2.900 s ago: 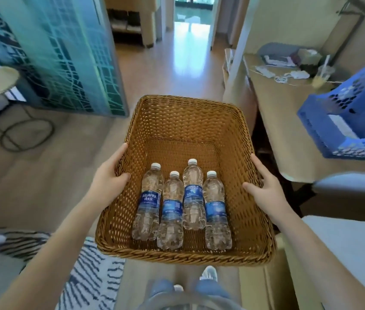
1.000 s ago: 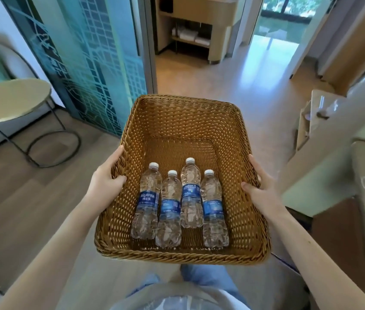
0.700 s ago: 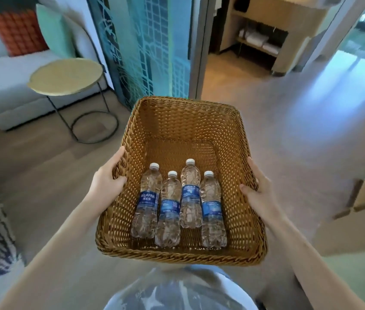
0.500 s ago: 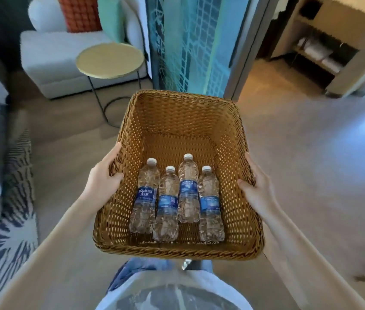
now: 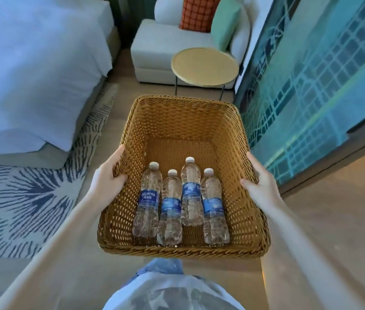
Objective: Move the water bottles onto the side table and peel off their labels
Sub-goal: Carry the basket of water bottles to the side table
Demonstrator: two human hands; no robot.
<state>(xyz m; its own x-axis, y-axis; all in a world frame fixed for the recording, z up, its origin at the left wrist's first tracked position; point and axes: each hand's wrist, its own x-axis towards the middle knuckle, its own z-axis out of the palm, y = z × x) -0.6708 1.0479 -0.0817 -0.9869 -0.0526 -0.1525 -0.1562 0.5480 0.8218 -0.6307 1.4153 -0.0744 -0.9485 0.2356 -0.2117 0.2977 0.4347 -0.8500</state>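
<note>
Four water bottles [image 5: 191,193] lie side by side in wicker basket [image 5: 177,250], caps pointing away from body. Grip: left hand [image 5: 107,177] and right hand [image 5: 259,186] each curl over a side rim. Round side table [image 5: 204,66] sits dead ahead, past basket's far edge, about equally near both hands.

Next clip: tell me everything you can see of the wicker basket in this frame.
The basket is rectangular, woven of golden-brown wicker-like strands, with a braided rim and tall walls that flare outward. It is held in the air above the floor, roughly level, short of the round side table. The left hand grips its left wall and the right hand its right wall, thumbs inside. Four water bottles lie side by side on its bottom at the near end, caps pointing away.
</note>
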